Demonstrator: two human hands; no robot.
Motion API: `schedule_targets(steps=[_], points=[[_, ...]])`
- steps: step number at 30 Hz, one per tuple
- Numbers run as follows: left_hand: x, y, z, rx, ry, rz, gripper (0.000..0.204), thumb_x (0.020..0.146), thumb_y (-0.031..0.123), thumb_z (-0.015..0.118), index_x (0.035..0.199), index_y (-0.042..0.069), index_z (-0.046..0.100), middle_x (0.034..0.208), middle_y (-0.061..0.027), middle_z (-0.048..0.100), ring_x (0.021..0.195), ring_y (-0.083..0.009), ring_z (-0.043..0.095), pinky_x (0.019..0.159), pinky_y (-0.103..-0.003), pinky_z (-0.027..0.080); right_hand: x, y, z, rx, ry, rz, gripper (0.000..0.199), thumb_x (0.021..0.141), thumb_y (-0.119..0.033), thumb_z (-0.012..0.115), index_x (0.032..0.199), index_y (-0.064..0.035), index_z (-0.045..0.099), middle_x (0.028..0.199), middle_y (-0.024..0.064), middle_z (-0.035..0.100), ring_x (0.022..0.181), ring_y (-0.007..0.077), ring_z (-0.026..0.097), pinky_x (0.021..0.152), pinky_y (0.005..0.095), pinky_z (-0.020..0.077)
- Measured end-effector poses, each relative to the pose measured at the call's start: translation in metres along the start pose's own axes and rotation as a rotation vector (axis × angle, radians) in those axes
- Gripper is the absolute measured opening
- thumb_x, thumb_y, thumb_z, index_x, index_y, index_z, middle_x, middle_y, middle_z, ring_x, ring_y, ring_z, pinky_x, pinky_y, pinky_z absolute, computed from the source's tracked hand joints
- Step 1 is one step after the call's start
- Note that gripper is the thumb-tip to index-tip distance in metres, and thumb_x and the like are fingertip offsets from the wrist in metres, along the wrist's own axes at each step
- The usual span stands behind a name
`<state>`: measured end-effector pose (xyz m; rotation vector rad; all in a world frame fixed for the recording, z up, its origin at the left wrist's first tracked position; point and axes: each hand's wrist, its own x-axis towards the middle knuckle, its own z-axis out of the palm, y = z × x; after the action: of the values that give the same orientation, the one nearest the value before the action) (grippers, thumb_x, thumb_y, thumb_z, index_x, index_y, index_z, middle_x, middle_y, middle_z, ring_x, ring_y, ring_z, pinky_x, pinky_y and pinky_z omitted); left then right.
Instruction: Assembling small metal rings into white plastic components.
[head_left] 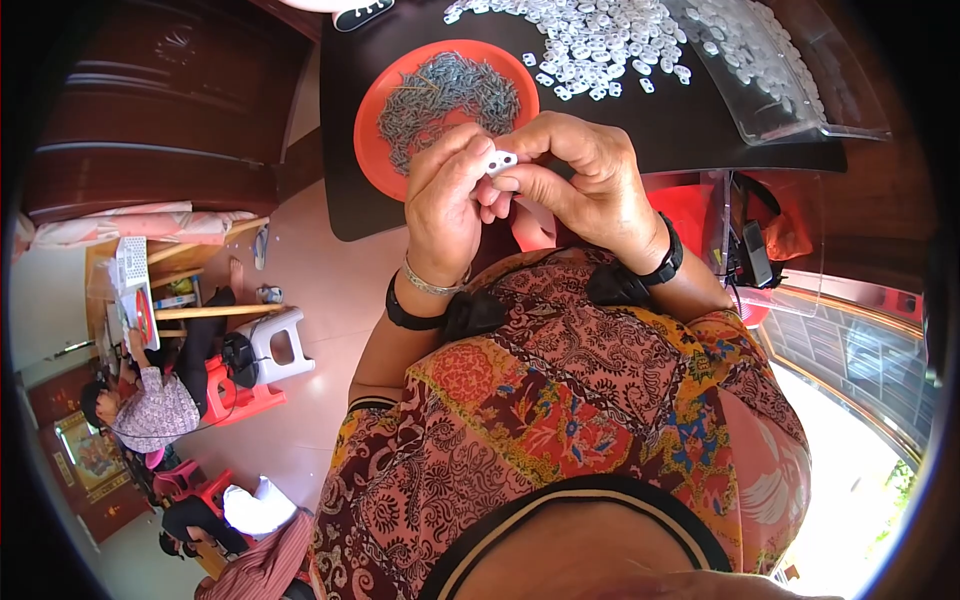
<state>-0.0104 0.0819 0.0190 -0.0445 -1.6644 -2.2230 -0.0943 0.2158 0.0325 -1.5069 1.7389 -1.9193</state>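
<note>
Well, near the edge of the desk, your left hand and right hand pinch a small white piece with dark spots.

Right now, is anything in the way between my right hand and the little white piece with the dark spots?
Nothing visible. Your right hand has its thumb and finger at the small white piece, and your left hand holds its other side. The red plate lies beyond, not between them.
</note>
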Motion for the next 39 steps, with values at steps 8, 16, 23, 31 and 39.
schedule_targets(steps=[8, 16, 23, 31, 39], points=[[0.003, 0.001, 0.007, 0.039, 0.079, -0.019, 0.030, 0.093, 0.023, 0.045, 0.072, 0.003, 0.051, 0.061, -0.0012, 0.049, 0.049, -0.0059, 0.043, 0.044, -0.020, 0.032, 0.001, 0.003, -0.003, -0.128, 0.024, -0.118, 0.016, 0.081, -0.003, 0.069, 0.095, -0.0010, 0.063, 0.080, 0.0062, 0.067, 0.071, 0.0135, 0.067, 0.063, 0.0244, 0.0545], [0.005, 0.001, 0.004, -0.009, 0.093, -0.018, 0.029, 0.094, 0.022, 0.045, 0.074, 0.002, 0.052, 0.064, -0.0028, 0.052, 0.050, -0.0058, 0.044, 0.045, -0.019, 0.033, 0.001, 0.005, -0.002, -0.034, 0.006, -0.063, 0.019, 0.081, 0.002, 0.068, 0.099, 0.0013, 0.063, 0.081, 0.0067, 0.067, 0.074, 0.0125, 0.067, 0.066, 0.0241, 0.0549], [0.005, 0.002, 0.001, -0.010, 0.011, -0.016, 0.029, 0.095, 0.024, 0.040, 0.080, 0.001, 0.048, 0.065, -0.0039, 0.046, 0.055, -0.0101, 0.044, 0.051, -0.022, 0.033, 0.000, 0.003, -0.002, 0.102, 0.009, -0.015, 0.017, 0.083, 0.003, 0.064, 0.100, 0.0027, 0.062, 0.082, 0.0070, 0.066, 0.073, 0.0125, 0.066, 0.067, 0.0244, 0.0546], [0.000, 0.007, 0.002, 0.068, -0.021, -0.011, 0.026, 0.095, 0.022, 0.040, 0.081, 0.001, 0.049, 0.065, -0.0038, 0.046, 0.056, -0.0099, 0.045, 0.051, -0.022, 0.034, -0.007, 0.009, 0.001, 0.421, 0.018, 0.152, 0.017, 0.084, 0.006, 0.062, 0.101, 0.0024, 0.061, 0.087, 0.0070, 0.067, 0.077, 0.0116, 0.064, 0.072, 0.0250, 0.0535], [-0.005, 0.009, 0.008, 0.057, -0.004, -0.007, 0.024, 0.095, 0.018, 0.043, 0.090, -0.003, 0.053, 0.068, -0.0060, 0.050, 0.055, -0.0108, 0.046, 0.051, -0.022, 0.036, -0.014, 0.006, 0.000, 0.415, 0.018, 0.117, 0.014, 0.083, 0.006, 0.063, 0.097, 0.0025, 0.061, 0.086, 0.0068, 0.066, 0.076, 0.0114, 0.064, 0.072, 0.0250, 0.0535]])
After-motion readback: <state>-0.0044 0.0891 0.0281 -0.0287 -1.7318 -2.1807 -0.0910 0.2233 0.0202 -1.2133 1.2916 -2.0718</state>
